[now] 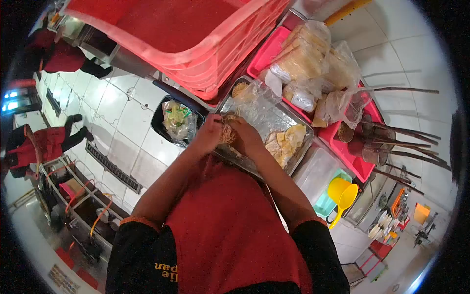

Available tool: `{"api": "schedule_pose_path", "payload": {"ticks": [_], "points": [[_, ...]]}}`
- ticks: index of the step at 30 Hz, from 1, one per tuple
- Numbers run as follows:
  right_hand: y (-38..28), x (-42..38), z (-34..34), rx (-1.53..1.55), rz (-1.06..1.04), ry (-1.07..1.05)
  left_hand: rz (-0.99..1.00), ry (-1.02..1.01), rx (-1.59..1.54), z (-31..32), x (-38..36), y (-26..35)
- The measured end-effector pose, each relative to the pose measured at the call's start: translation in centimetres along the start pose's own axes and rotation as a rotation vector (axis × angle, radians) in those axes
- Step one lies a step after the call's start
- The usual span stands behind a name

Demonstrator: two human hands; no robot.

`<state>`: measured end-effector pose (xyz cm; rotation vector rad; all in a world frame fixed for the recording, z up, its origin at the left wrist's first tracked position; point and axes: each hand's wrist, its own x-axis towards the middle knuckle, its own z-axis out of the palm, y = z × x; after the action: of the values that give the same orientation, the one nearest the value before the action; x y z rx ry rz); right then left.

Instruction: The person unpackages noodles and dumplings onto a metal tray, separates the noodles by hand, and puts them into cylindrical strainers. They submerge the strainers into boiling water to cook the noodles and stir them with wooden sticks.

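Note:
A bundle of thin noodles (227, 134) is held between my two hands, over the near left end of a metal tray (304, 147). My left hand (210, 132) closes on the bundle from the left. My right hand (245, 137) curls around its right side, its fingertips partly hidden. More noodles (240, 90) lie at the tray's far left corner beside a crumpled clear plastic bag (257, 98). At the tray's right end rests a pale yellow, floury heap (286, 143), whose kind I cannot make out.
A large red crate (196, 63) stands beyond the tray. Pink bins (362, 164) at right hold bagged noodles (306, 54) and long-handled strainers (377, 142). A black bin (159, 120) with plastic waste is at left. A yellow dipper (342, 193) lies right. Two other people are at left.

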<state>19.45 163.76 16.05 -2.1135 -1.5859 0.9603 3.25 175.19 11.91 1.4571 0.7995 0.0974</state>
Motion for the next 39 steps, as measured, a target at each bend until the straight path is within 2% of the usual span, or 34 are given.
{"api": "schedule_pose_path", "payload": {"ticks": [1, 3, 4, 5, 7, 8, 10, 11, 13, 14, 16, 17, 19, 20, 22, 25, 27, 28, 29, 30, 31, 33, 34, 35, 36, 37, 39], "points": [[0.7, 0.1, -0.3, 0.090, -0.105, 0.084, 0.002, 0.011, -0.008, -0.2, -0.1, 0.7], [0.4, -0.4, -2.3, 0.093, -0.149, 0.052, 0.182, 0.116, -0.230, -0.8, -0.7, 2.7], [0.0, -0.7, -2.9, 0.105, -0.181, 0.031, 0.276, 0.109, -0.208, -1.0, -0.4, 1.8], [-0.5, -1.3, -2.8, 0.100, -0.187, 0.022, 0.276, 0.120, -0.215, -0.7, -0.4, 0.9], [-1.4, -2.3, -2.6, -0.199, 0.099, 0.008, 0.420, 0.125, -0.003, 0.0, -0.2, -0.3], [-1.7, -1.8, -1.8, -0.207, 0.094, 0.006, 0.423, 0.132, -0.008, 0.6, -0.2, -0.2], [-2.1, -0.3, 0.9, -0.157, 0.232, 0.127, 0.099, 0.176, 0.051, 2.3, -0.7, -0.2], [-2.0, 0.0, 1.4, -0.157, 0.231, 0.130, 0.102, 0.175, 0.053, 2.9, -0.7, -1.3], [-1.3, 0.9, 1.5, -0.190, -0.111, 0.330, 0.101, 0.163, -0.393, 3.6, -0.2, -2.5], [-0.7, 1.3, 1.0, -0.186, -0.100, 0.350, 0.108, 0.146, -0.379, 3.1, -0.4, -1.8], [0.5, 1.5, -0.2, -0.035, -0.075, 0.075, 0.071, 0.213, -0.370, 1.7, -1.4, 0.3], [1.0, 1.1, -1.0, -0.029, -0.066, 0.099, 0.118, 0.209, -0.375, 1.1, -2.2, 3.1], [1.8, 0.3, -3.3, 0.203, -0.174, 0.132, 0.166, 0.143, -0.358, -0.3, -2.5, 4.7], [1.7, -0.4, -4.4, 0.208, -0.171, 0.156, 0.161, 0.107, -0.361, -0.6, -2.7, 6.0], [1.8, -2.9, -6.8, 1.090, 0.023, 0.107, 0.158, 0.126, -0.306, -0.3, -2.0, 6.6], [0.6, -7.8, -12.4, 1.227, 0.003, 0.264, 0.099, 0.129, -0.295, 2.5, -0.2, 6.5], [1.5, -10.4, -14.8, 1.222, -0.009, 0.367, 0.093, 0.047, -0.247, 5.2, 1.1, 6.7], [2.1, -11.5, -15.8, 0.987, -0.046, 0.455, 0.102, 0.005, -0.232, 6.9, 2.2, 6.5], [2.6, -12.7, -16.8, 0.753, -0.073, 0.526, 0.183, -0.089, -0.022, 8.8, 3.1, 6.4], [2.8, -14.2, -18.2, 0.700, 0.014, 0.539, 0.265, -0.172, 0.189, 10.2, 3.4, 6.0], [3.4, -15.2, -19.0, 0.709, 0.020, 0.558, 0.267, -0.188, 0.202, 11.8, 3.0, 6.6], [4.9, -17.0, -20.3, 0.249, 0.201, 0.496, 0.466, -0.417, 0.674, 14.9, 2.1, 8.3], [5.6, -18.1, -20.3, 0.224, 0.220, 0.555, 0.476, -0.423, 0.685, 15.2, 2.1, 7.7], [6.3, -19.5, -21.0, 0.218, 0.227, 0.577, 0.509, -0.395, 0.840, 15.4, 2.6, 6.4], [7.0, -21.0, -21.9, 0.484, 0.168, 0.559, 0.548, -0.369, 0.992, 15.8, 3.0, 5.7], [7.7, -22.6, -22.9, 0.747, 0.104, 0.537, 0.575, -0.389, 0.992, 16.2, 2.7, 6.8], [9.3, -25.5, -25.4, 0.823, 0.094, 0.610, 0.421, -0.349, 0.929, 16.2, 0.9, 9.6]]}}
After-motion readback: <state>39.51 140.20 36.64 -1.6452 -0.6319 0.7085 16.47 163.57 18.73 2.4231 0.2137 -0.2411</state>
